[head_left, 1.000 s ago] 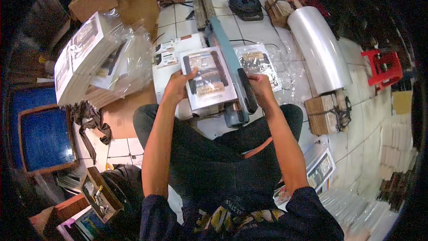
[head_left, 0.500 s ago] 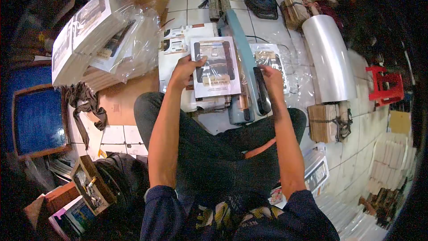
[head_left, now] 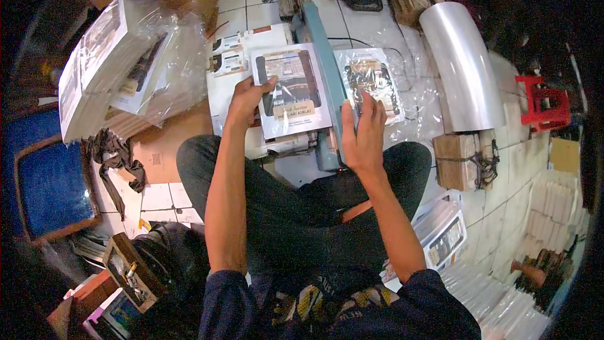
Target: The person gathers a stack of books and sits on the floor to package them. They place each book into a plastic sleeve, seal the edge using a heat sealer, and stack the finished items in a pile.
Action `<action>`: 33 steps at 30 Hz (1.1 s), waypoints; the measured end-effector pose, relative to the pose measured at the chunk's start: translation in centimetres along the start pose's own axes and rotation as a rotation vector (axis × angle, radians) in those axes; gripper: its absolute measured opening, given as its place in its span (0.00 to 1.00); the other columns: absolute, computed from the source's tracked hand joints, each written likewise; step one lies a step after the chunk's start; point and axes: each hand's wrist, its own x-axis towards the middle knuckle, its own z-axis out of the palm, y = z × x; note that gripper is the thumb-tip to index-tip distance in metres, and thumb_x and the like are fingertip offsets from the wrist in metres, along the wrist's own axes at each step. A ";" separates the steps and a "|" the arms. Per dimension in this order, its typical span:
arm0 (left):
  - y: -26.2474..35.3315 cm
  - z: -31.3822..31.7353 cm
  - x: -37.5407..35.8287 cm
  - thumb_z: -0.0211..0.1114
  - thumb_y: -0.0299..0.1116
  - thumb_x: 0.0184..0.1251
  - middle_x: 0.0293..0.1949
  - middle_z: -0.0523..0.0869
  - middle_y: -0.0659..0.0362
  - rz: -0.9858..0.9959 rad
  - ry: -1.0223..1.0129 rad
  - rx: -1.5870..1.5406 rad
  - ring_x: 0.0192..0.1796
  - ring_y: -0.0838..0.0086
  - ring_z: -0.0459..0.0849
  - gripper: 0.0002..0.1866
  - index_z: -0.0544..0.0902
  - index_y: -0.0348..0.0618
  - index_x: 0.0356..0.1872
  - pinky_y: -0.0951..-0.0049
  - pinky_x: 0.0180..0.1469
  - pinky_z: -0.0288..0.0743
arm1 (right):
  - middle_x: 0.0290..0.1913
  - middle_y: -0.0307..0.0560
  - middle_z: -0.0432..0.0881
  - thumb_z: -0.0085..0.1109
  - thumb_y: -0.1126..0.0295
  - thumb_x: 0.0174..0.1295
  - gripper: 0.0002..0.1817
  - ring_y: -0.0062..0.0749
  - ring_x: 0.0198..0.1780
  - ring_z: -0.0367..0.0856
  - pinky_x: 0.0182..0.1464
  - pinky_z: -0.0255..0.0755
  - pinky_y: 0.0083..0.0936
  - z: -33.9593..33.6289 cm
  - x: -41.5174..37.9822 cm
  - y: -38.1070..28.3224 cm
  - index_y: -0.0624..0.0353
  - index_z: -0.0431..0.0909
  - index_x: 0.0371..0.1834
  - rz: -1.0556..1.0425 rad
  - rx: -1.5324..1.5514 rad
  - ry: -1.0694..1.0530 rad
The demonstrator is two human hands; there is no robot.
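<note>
A white book with a dark cover picture (head_left: 292,91) lies against the left side of a long blue-grey bar sealer (head_left: 328,69). My left hand (head_left: 246,102) grips the book's left edge, thumb on top of the cover, other fingers mostly hidden. My right hand (head_left: 367,135) lies over the near part of the sealer, its fingers stretched out and holding nothing. Just beyond its fingertips, a second book in shiny clear film (head_left: 371,79) rests to the right of the sealer. White stacked books (head_left: 229,88) lie beneath and left of the first book.
Tall book stacks under clear plastic (head_left: 94,69) stand at the left. A large roll of clear film (head_left: 459,66) lies at the right, near a tied brown bundle (head_left: 456,160) and a red stool (head_left: 542,104). A wooden box (head_left: 132,271) sits at the lower left.
My right hand has left its grip near the black handle and now lies with fingers extended over the sealer. The view has shifted slightly; my left hand keeps hold of the book.
</note>
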 end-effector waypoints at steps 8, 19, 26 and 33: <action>-0.9 0.9 0.3 0.69 0.36 0.59 0.42 0.84 0.51 0.096 0.093 0.110 0.40 0.67 0.84 0.22 0.76 0.33 0.50 0.68 0.42 0.79 | 0.63 0.77 0.63 0.48 0.56 0.69 0.30 0.75 0.67 0.54 0.70 0.47 0.57 1.8 -0.2 1.8 0.74 0.60 0.63 -0.104 0.076 0.141; 2.3 0.2 -2.9 0.67 0.45 0.65 0.36 0.80 0.61 0.530 0.387 0.009 0.37 0.80 0.75 0.23 0.76 0.36 0.51 0.79 0.40 0.70 | 0.64 0.75 0.62 0.44 0.55 0.71 0.30 0.72 0.68 0.55 0.71 0.47 0.52 -0.7 0.7 -0.5 0.71 0.62 0.64 0.086 0.191 -0.007; 5.3 -1.3 -5.2 0.62 0.41 0.70 0.48 0.80 0.56 0.703 0.264 -0.583 0.48 0.73 0.78 0.24 0.70 0.37 0.60 0.71 0.52 0.74 | 0.58 0.61 0.76 0.45 0.50 0.69 0.29 0.46 0.58 0.77 0.61 0.68 0.36 -5.6 4.1 -2.0 0.65 0.71 0.60 0.205 0.368 -0.157; 4.7 -1.7 -4.0 0.60 0.42 0.71 0.53 0.81 0.54 0.680 0.060 -0.844 0.52 0.64 0.81 0.23 0.72 0.39 0.59 0.64 0.56 0.76 | 0.40 0.53 0.84 0.44 0.56 0.68 0.23 0.37 0.44 0.84 0.51 0.78 0.36 -0.2 3.0 5.3 0.65 0.79 0.50 0.664 1.387 -0.828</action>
